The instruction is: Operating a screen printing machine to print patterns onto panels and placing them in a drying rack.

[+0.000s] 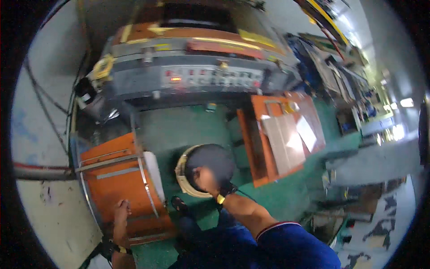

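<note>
My right hand [207, 180] is over the near side of a round dark seat cushion [215, 159]. Motion smears its fingers, so I cannot tell whether they grip the cushion or only touch it. The cushion sits tilted on a round cream-coloured base [182, 177], which shows at its left and lower edge. My left hand [123, 208] is curled closed above an orange board table [109, 179] with metal strips, and nothing shows in it.
Ahead stands a wide grey machine [134, 74] with a control panel of buttons and a lit red display. To the right, an orange table [260, 107] holds a brown board [284, 139] and a white sheet [306, 133]. My shoe [179, 204] is on the green floor beside the seat.
</note>
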The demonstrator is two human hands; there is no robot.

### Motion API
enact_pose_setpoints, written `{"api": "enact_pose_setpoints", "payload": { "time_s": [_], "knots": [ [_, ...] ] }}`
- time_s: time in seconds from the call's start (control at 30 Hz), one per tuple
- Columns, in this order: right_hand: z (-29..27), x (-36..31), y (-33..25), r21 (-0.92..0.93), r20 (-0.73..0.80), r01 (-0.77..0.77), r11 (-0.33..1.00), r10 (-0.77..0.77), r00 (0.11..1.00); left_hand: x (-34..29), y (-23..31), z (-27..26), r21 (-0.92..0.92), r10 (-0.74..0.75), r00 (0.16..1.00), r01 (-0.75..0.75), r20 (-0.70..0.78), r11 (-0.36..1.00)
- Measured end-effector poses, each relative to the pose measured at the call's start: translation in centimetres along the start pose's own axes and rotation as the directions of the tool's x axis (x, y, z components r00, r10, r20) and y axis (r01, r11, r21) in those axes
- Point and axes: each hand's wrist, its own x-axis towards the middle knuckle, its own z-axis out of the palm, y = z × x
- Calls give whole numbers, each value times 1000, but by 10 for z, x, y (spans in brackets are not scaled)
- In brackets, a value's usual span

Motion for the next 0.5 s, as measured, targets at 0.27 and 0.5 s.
{"api": "enact_pose_setpoints", "payload": {
  "time_s": [0.27, 0.5],
  "knots": [
    [-180, -81, 280, 452, -398, -572, 684, 729, 556, -1, 76, 152, 258, 64, 974, -121, 219, 959],
    [-237, -156, 500, -200, -451, -868, 455, 744, 493, -10, 135, 288, 298, 68, 940, -174, 335, 939]
  ]
}}
